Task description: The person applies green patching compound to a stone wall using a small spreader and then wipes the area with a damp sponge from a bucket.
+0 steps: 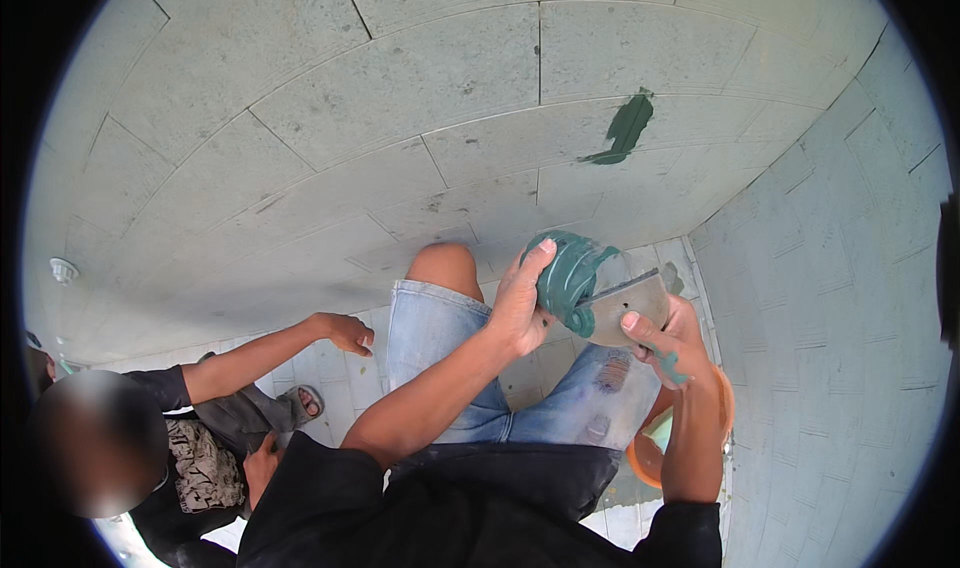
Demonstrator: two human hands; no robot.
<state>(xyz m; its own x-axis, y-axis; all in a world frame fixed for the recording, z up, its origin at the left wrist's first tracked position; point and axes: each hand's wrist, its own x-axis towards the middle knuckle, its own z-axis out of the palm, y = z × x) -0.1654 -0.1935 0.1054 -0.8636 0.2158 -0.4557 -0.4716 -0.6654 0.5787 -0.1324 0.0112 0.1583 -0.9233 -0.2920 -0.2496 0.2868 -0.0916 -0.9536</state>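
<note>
My left hand (522,303) grips a rounded flat piece thickly coated with dark green paste (572,280), thumb on top. What lies under the paste is mostly hidden. In my right hand (678,333) is a flat grey scraper (625,310), its long edge touching the paste. Green smears mark the right hand near the wrist. Both hands are above my knees, before a pale tiled wall (460,78). A dark green patch of paste (628,128) sticks to that wall across a tile joint.
Partly behind my right forearm stands an orange bucket (728,408) with something pale green inside. Another tiled wall (825,298) rises close on the right. At left a co-worker (205,468) sits with an arm stretched toward my leg. A small white fitting (63,271) juts from the far-left wall.
</note>
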